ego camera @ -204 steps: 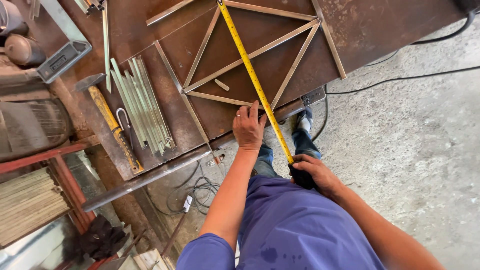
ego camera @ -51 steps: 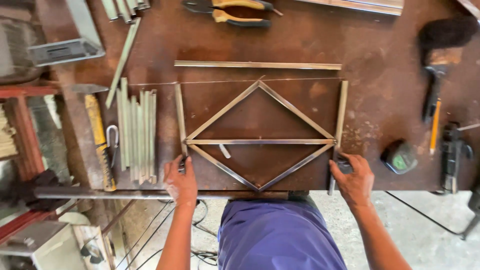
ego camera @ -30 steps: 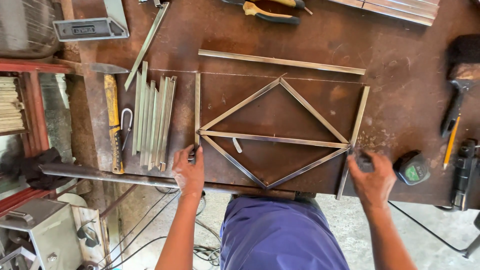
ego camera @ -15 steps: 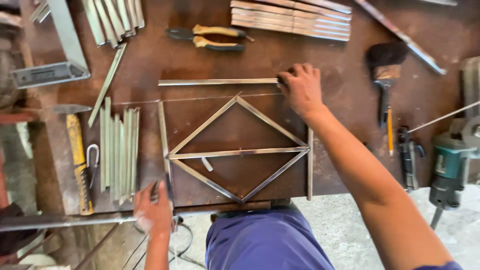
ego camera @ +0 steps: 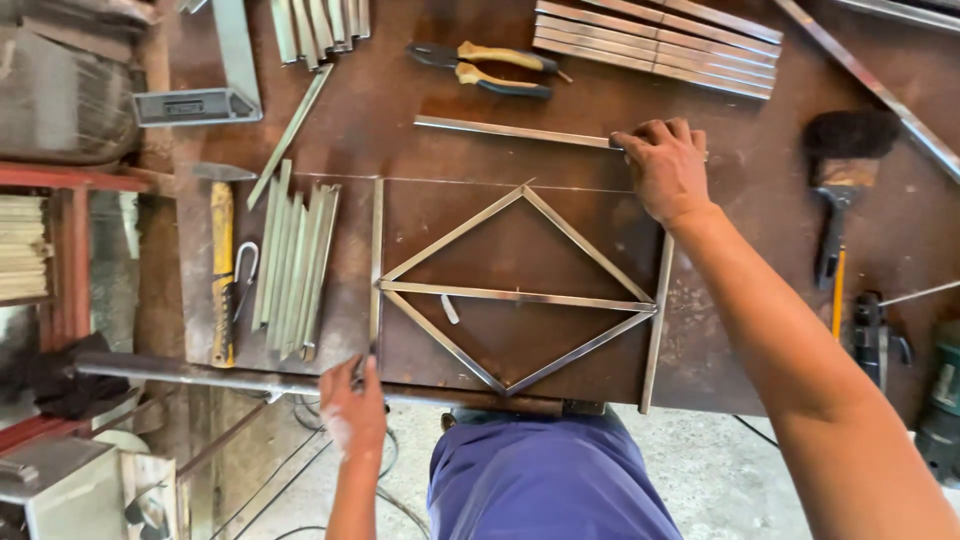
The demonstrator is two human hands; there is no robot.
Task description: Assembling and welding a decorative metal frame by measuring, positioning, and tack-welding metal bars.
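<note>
A diamond frame of thin steel bars [ego camera: 518,290] with a crossbar lies on the rusty brown worktable [ego camera: 420,160]. Loose bars flank it: a left upright bar [ego camera: 376,262], a right upright bar [ego camera: 656,320] and a top bar [ego camera: 510,131]. My right hand [ego camera: 665,170] reaches across and rests fingers-down on the right end of the top bar. At the table's front edge, my left hand [ego camera: 352,408] touches the lower end of the left upright bar. Whether it grips the bar is unclear.
A bundle of short steel bars [ego camera: 295,265] and a yellow-handled hammer [ego camera: 221,270] lie at left. Pliers [ego camera: 490,68] and more bar stock [ego camera: 655,45] sit at the back. A brush [ego camera: 838,170], a screwdriver and power tools are at right. A long pipe [ego camera: 200,375] runs under the front edge.
My right hand left the frame's lower right corner and moved up to the far end of the top bar. My left hand stayed at the front left. The view shifted.
</note>
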